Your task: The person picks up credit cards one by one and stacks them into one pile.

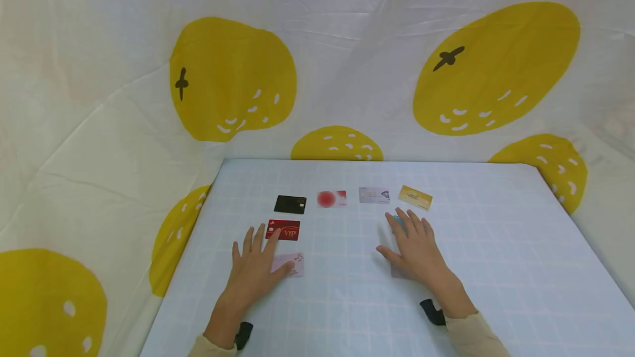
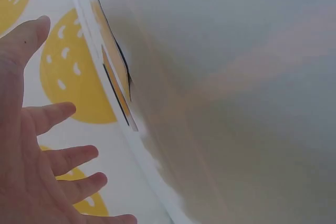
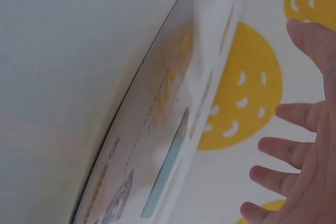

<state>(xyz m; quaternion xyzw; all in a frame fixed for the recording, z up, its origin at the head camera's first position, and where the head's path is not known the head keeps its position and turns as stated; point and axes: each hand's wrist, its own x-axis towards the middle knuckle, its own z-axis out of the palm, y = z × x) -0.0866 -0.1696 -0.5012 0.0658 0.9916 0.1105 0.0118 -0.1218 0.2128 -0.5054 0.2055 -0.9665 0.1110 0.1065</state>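
Observation:
My left hand (image 1: 254,271) is spread with straight fingers over the left column of cards and holds nothing. Its index fingertip overlaps the red VIP card (image 1: 291,227), and the thumb overlaps a pale pink card (image 1: 296,262) below that. On the other side my right hand (image 1: 419,252), fingers likewise spread, hovers over a blue card (image 1: 399,222) and a greyish card (image 1: 398,272), both mostly hidden by it. In the right wrist view the fingers are clear of a printed pale card (image 3: 152,114) and a teal card (image 3: 167,169).
Across the back lie a black card (image 1: 290,204), a white card with a red disc (image 1: 337,199), a silver card (image 1: 373,195) and a tilted gold card (image 1: 415,198). They lie on a checked white tablecloth (image 1: 342,302). A fruit-print curtain (image 1: 347,70) hangs behind the table.

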